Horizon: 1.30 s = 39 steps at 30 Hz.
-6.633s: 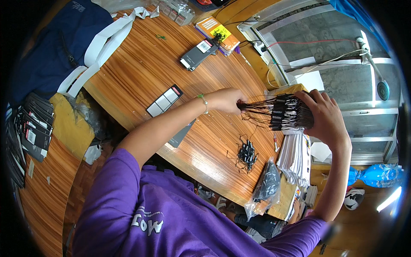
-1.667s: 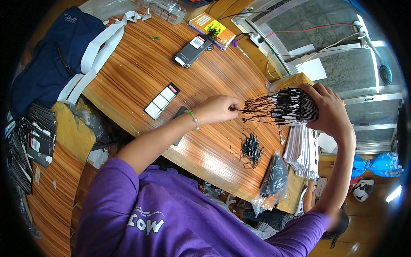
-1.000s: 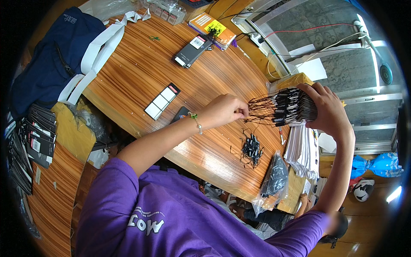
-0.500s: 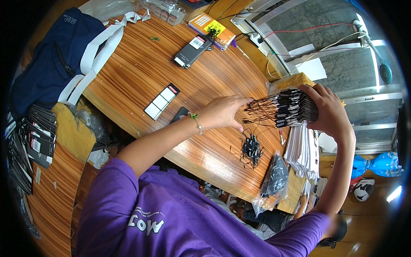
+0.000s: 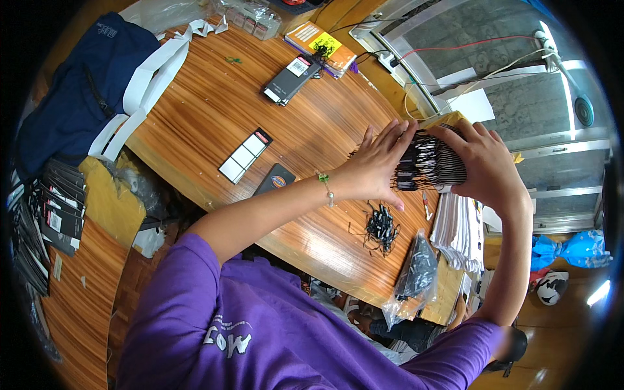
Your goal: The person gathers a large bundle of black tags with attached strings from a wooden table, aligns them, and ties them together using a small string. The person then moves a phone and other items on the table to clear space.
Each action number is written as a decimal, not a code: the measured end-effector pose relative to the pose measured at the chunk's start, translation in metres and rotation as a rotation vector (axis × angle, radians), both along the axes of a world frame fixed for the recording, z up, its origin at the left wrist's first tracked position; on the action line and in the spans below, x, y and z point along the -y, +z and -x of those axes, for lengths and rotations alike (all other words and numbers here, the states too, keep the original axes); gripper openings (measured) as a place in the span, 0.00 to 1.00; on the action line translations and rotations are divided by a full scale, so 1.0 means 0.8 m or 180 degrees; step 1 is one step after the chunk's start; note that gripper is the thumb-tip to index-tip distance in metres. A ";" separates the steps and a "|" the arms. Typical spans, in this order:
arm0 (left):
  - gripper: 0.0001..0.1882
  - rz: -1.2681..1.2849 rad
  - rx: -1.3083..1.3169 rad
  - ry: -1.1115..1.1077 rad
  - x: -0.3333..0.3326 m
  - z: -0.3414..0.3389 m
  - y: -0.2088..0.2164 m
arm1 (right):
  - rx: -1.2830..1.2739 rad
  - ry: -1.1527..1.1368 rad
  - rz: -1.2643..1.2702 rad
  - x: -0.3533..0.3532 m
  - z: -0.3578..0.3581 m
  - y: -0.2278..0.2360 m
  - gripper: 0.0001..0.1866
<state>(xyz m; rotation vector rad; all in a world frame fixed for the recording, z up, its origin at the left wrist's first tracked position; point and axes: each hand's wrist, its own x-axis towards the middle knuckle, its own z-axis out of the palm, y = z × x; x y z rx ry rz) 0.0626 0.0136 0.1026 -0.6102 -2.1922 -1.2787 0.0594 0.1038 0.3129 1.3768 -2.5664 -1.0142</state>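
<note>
Black corded tags [image 5: 448, 166] stand packed in a thick stack above the right end of the bench [image 5: 201, 97] in the head view, the right hand [image 5: 489, 162] gripping their edges while the left hand [image 5: 368, 170] spreads open around the cord side, whether touching I cannot tell; printed labels show on a dark card bundle [image 5: 284, 86], and an orange oval emblem on a dark card [image 5: 276, 177] by the left forearm. Half a second ago, the left hand was farther left, near the cord ends. Loose black cords [image 5: 381, 227] lie on the wood-grain bench, beside a window [image 5: 520, 84].
</note>
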 end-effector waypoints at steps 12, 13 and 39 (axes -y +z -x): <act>0.11 -0.0358 0.0686 -0.0258 0.018 -0.005 -0.051 | -0.0401 0.0313 -0.0402 0.013 -0.024 -0.007 0.35; 0.09 -0.0255 0.0570 -0.0171 0.021 -0.006 -0.056 | -0.0346 0.0241 -0.0365 0.012 -0.026 -0.005 0.36; 0.71 -0.3199 0.0637 -0.2629 -0.069 -0.034 -0.071 | 0.1090 -0.0803 -0.0460 0.103 0.047 0.029 0.46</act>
